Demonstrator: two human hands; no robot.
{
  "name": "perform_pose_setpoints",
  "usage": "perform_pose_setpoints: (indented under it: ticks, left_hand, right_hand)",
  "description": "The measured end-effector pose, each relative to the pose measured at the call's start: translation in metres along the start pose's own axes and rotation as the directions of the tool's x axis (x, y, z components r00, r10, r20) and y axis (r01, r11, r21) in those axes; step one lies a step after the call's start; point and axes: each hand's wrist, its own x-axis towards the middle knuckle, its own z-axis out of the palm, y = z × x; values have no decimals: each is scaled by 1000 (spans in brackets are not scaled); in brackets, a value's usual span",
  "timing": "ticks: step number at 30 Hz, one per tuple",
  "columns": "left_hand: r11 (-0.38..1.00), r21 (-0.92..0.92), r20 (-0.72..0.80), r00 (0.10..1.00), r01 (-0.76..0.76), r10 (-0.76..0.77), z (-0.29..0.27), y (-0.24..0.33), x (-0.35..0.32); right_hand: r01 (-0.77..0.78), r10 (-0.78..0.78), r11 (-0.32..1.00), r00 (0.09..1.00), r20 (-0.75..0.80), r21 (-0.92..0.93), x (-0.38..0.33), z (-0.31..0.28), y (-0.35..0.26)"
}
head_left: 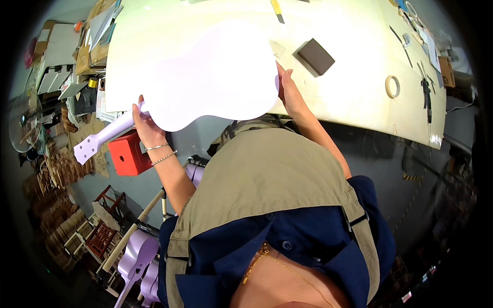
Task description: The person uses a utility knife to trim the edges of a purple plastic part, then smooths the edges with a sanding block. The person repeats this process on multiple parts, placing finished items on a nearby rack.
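Note:
A pale lilac guitar [215, 77], without strings that I can see, is held between my two hands over the near part of the table. Its flat body face is washed out by glare, and its neck points to the lower left, ending in a headstock [88, 147] with several holes. My left hand [147, 128] is wrapped round the neck where it meets the body. At the opposite end, my right hand [290, 92] grips the rounded edge of the body, its thumb showing and its other fingers partly hidden. A dark brown block [316, 56] lies just beyond my right hand.
The pale worktable [354, 97] bears a tape roll [392, 87], a yellow-handled cutter [278, 11] and tools [426, 95] toward its right edge. Left of it are a red stool [127, 154] and stacked boxes [92, 51]. More lilac guitars [137, 254] hang on a rack at lower left.

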Motion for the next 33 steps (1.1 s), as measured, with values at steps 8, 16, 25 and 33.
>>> perform_pose_setpoints:
  ticks: [8, 16, 25, 33]
  left_hand:
    - [997, 57, 19, 998, -59, 58, 5, 4, -14]
    - [972, 156, 138, 978, -177, 156, 45, 12, -46]
    - [943, 204, 214, 952, -263, 219, 90, 15, -79]
    - [958, -94, 415, 864, -272, 286, 86, 5, -77]
  right_hand:
    - [-82, 80, 995, 996, -34, -49, 1, -2, -5]
    - [-64, 112, 971, 973, -202, 228, 1, -14, 13]
    - [-24, 121, 938, 957, -262, 346, -7, -30, 34]
    - [105, -105, 946, 994, -17, 305, -7, -99, 77]
